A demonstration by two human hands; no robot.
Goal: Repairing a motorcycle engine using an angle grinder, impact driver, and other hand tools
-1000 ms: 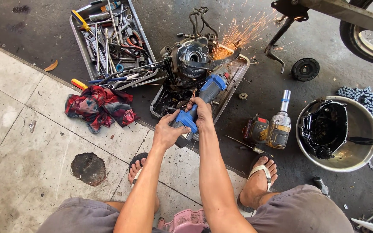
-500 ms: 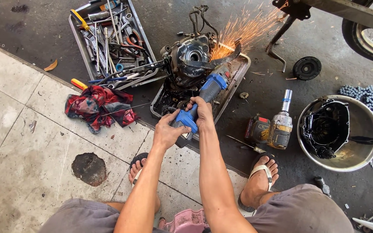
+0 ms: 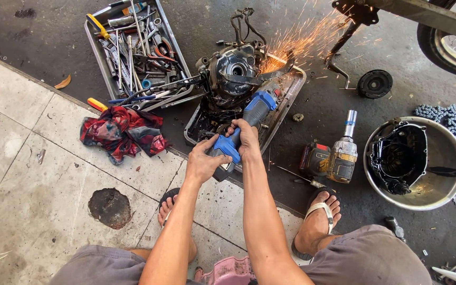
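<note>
Both hands on a blue angle grinder [image 3: 249,119], centre of frame. Left hand [image 3: 202,164] clenched around the near end of the grip, right hand [image 3: 245,138] wrapped around the body just ahead of it, fingers closed on the housing. Grinder's far end sits against the right side of a grimy engine casing [image 3: 233,71], orange sparks [image 3: 307,39] spraying far and right from the contact point. Casing rests in a dark metal tray [image 3: 286,103]. Left of it, a grey tray of hand tools [image 3: 133,53], wrenches and pliers heaped in it. Red patterned rag [image 3: 120,132] on the floor near-left of that tray, on the edge of the tiles. Right of the grinder, a cordless impact driver [image 3: 333,155] lies on the concrete; further right, a steel bowl [image 3: 444,179] holds a black engine cover [image 3: 397,158]. Drive chain [image 3: 444,116] piled just beyond the bowl. Feet in sandals either side of the arms.
</note>
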